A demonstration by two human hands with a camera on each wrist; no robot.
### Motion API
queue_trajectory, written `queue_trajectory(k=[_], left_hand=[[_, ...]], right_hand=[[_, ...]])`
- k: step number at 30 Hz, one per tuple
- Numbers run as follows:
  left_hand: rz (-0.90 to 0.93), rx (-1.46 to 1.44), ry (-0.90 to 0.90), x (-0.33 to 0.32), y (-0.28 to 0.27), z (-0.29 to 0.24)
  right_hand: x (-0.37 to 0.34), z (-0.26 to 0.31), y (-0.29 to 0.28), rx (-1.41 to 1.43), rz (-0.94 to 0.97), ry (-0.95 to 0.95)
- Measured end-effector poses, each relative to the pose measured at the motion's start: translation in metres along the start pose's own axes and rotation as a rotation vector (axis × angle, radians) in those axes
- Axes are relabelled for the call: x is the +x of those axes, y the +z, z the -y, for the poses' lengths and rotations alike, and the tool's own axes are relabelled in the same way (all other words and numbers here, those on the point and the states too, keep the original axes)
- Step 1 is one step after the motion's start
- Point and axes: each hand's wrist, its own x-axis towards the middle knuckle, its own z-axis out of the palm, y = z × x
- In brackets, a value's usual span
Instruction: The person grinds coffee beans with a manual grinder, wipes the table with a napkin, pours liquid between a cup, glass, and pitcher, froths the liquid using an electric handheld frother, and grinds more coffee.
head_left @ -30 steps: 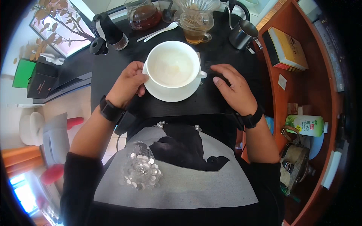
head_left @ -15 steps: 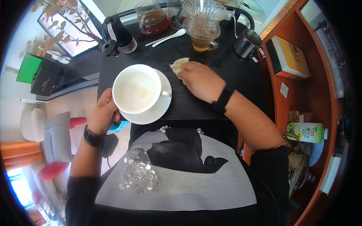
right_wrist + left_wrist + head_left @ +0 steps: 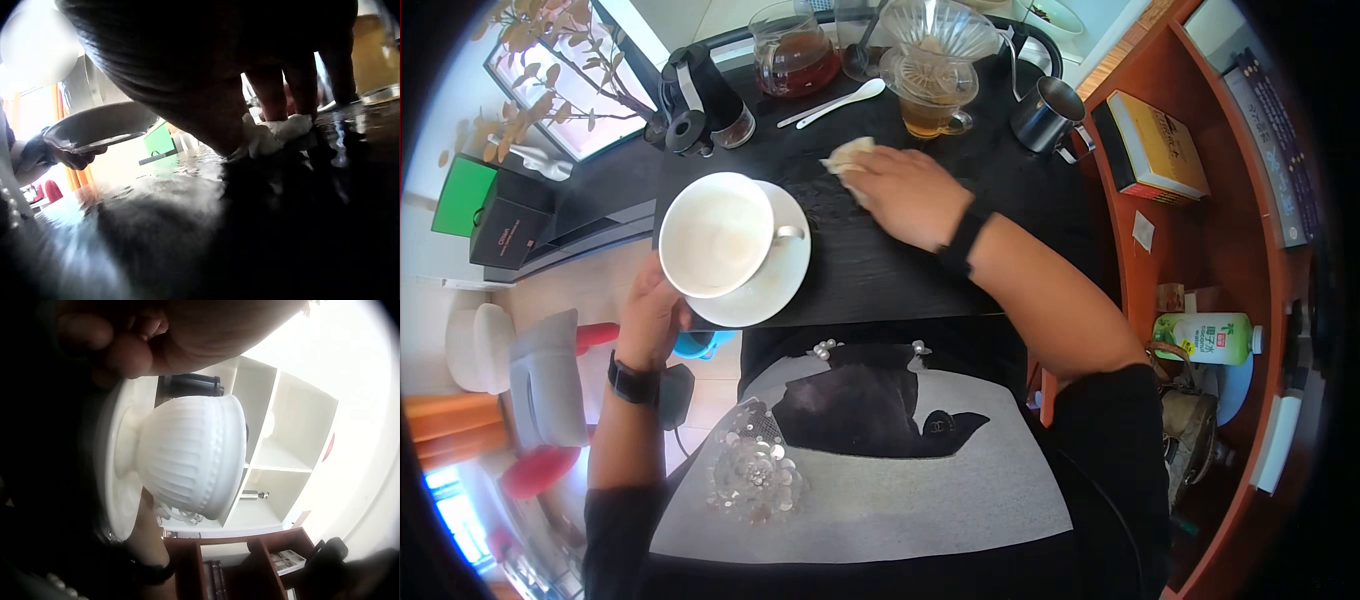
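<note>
A white two-handled cup (image 3: 716,235) stands upright on its white saucer (image 3: 788,265) over the table's left front corner. My left hand (image 3: 648,315) grips the saucer's left edge. The left wrist view shows the cup's ribbed side (image 3: 181,456) and the thumb and fingers at the saucer rim (image 3: 119,494). In the right wrist view the saucer (image 3: 103,125) is held up off the table. My right hand (image 3: 912,195) holds a crumpled pale tissue (image 3: 847,157) against the black tabletop, fingers bent down on it; its underside is hidden.
Behind the right hand stand a glass dripper (image 3: 935,30) on a cup of amber liquid (image 3: 925,120), a glass pot of dark liquid (image 3: 795,70), a white spoon (image 3: 845,102) and a steel pitcher (image 3: 1048,115). A black grinder (image 3: 705,95) is back left. Wet streaks mark the tabletop (image 3: 880,260).
My left hand has carried the cup and saucer left from the table's middle. My right hand has taken hold of the tissue and moved left across the table with it.
</note>
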Motion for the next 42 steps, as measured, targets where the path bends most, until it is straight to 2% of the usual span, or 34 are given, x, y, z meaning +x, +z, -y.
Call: queue_trajectory(k=[1, 7, 9, 10, 13, 22, 25, 26, 28, 29, 31, 32, 33, 34, 37, 39, 41, 42], left_hand=[[0.027, 0.01, -0.016, 0.003, 0.003, -0.002], [0.113, 0.073, -0.041, 0.028, 0.019, 0.002], [0.174, 0.025, -0.049, 0.038, 0.03, 0.004], [0.194, 0.026, -0.06, 0.042, 0.035, 0.003], [0.223, 0.065, -0.08, 0.057, 0.048, 0.004], [0.277, 0.128, -0.054, 0.085, 0.066, 0.002], [0.249, 0.18, -0.061, 0.093, 0.065, 0.006], [0.259, 0.18, -0.057, 0.093, 0.066, 0.006], [0.219, 0.227, -0.064, 0.103, 0.06, 0.015], [0.216, 0.235, -0.08, 0.107, 0.054, 0.018], [0.332, 0.236, -0.073, 0.113, 0.05, 0.016], [0.255, 0.225, -0.082, 0.106, 0.053, 0.015], [0.26, 0.277, -0.105, 0.105, 0.058, 0.009], [0.274, 0.281, -0.101, 0.104, 0.058, 0.008], [0.265, 0.294, -0.111, 0.11, 0.051, 0.009], [0.3, 0.338, -0.162, 0.12, 0.04, 0.006], [0.363, 0.349, -0.102, 0.138, 0.018, 0.015], [0.345, 0.354, -0.119, 0.129, 0.031, 0.008]], right_hand=[[-0.015, -0.006, -0.003, -0.014, -0.063, -0.003], [-0.073, -0.04, -0.031, -0.134, -0.074, 0.175], [-0.076, -0.059, -0.034, -0.123, -0.118, 0.216], [-0.073, -0.062, -0.036, -0.097, -0.205, 0.221], [-0.067, -0.075, -0.035, -0.085, -0.164, 0.3], [-0.073, -0.089, -0.027, -0.069, -0.236, 0.395], [-0.087, -0.085, -0.045, 0.215, -0.114, 0.548], [-0.102, -0.082, -0.052, 0.212, -0.118, 0.604], [-0.13, -0.077, -0.063, 0.834, -0.292, 0.605], [-0.148, -0.075, -0.065, 0.827, -0.308, 0.64], [-0.191, -0.066, -0.072, 1.116, -0.535, 0.666], [-0.212, -0.055, -0.074, 1.266, -0.659, 0.648], [-0.235, -0.045, -0.073, 1.414, -0.787, 0.619], [-0.258, -0.038, -0.069, 1.464, -0.818, 0.605], [-0.312, -0.009, -0.045, 1.702, -0.926, 0.738], [-0.343, 0.009, -0.008, 1.84, -0.961, 0.864], [-0.372, 0.024, 0.039, 1.895, -0.988, 1.038], [-0.386, 0.031, 0.061, 1.901, -1.004, 1.122]])
